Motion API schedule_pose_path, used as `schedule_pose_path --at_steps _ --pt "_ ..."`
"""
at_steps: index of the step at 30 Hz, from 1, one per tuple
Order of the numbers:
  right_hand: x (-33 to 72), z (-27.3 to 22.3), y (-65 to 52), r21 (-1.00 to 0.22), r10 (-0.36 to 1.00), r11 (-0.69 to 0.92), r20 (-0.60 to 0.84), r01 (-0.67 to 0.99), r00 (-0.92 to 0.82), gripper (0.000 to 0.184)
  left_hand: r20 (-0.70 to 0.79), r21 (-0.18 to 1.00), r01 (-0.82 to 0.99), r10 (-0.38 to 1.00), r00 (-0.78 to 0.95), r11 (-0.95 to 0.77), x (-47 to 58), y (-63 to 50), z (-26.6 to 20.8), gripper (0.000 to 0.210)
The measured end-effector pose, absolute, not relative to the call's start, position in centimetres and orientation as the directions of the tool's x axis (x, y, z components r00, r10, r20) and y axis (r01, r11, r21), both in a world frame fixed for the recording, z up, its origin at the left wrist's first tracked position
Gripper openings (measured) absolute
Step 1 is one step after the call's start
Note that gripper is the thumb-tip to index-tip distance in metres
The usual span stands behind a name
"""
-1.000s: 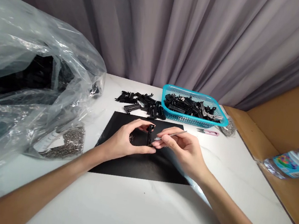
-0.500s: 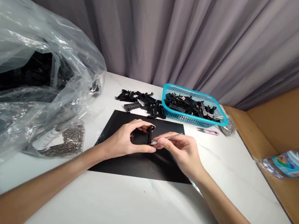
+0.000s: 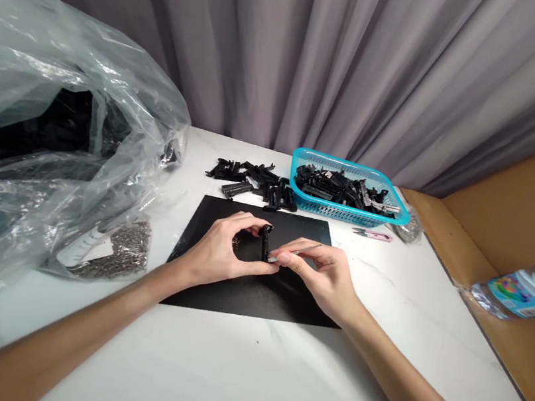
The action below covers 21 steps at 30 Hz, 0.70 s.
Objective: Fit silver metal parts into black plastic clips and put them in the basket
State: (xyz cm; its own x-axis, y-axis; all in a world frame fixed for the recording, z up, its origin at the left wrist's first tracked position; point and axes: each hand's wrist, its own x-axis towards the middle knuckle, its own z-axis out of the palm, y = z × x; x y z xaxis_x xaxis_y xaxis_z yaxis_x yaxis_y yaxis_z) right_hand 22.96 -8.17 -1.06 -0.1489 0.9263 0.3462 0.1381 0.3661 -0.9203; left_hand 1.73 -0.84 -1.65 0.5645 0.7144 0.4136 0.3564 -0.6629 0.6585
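Note:
My left hand (image 3: 217, 250) pinches a narrow black plastic part (image 3: 265, 243) by its ends, fingertips at the top and thumb below. The part stands nearly upright above a black mat (image 3: 253, 299). In my right hand (image 3: 324, 273) is a thin silver metal tool (image 3: 308, 249), its shaft angled up to the right; whether it is tweezers I cannot make out. The tool's near end and my right fingertips meet the lower end of the part, close to my left thumb. Small metal pieces (image 3: 236, 242) on the mat show through the gap in my left hand.
Loose black parts (image 3: 255, 182) lie behind the mat. A blue basket (image 3: 346, 210) holds more, with pink-handled thread snips (image 3: 372, 234) before it. At left are a large clear bag (image 3: 127, 92) and a bag of small metal pieces (image 3: 122, 249); at right, a bottle (image 3: 520, 292) and cardboard (image 3: 515, 190).
The black part has shifted slightly left and tilted a little, its top leaning left. My right fingers have moved slightly with it, and the metal tool now lies at a slightly lower angle.

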Motion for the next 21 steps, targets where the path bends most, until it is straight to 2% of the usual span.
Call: schedule_pose_path --at_steps 6,9,11,14,17,21 --pt "23.1 -1.2 -7.7 -0.933 0.936 0.344 0.332 0.103 -0.114 0.026 0.4 0.648 0.355 0.698 0.595 -0.674 1.8 -0.8 -1.3 0.055" --pt "24.8 -0.3 -7.2 -0.882 0.896 0.441 0.442 0.164 -0.035 0.029 0.385 0.654 0.359 0.701 0.601 -0.666 1.8 -0.7 -1.1 0.06" --pt "26.4 0.4 -6.8 -0.819 0.885 0.461 0.453 0.342 -0.106 0.028 0.361 0.673 0.365 0.716 0.597 -0.643 1.8 -0.7 -1.1 0.062" --pt "28.4 0.6 -6.3 -0.674 0.9 0.437 0.328 0.596 -0.288 0.029 0.327 0.699 0.377 0.741 0.587 -0.607 1.8 -0.7 -1.1 0.061" --pt "29.5 -0.1 -5.8 -0.54 0.886 0.46 0.229 0.705 -0.403 0.035 0.302 0.706 0.404 0.762 0.572 -0.582 1.8 -0.7 -1.0 0.061" --pt "29.8 -0.9 -5.4 -0.395 0.859 0.506 0.159 0.766 -0.486 0.049 0.286 0.702 0.427 0.775 0.564 -0.57 1.9 -0.7 -1.0 0.061"
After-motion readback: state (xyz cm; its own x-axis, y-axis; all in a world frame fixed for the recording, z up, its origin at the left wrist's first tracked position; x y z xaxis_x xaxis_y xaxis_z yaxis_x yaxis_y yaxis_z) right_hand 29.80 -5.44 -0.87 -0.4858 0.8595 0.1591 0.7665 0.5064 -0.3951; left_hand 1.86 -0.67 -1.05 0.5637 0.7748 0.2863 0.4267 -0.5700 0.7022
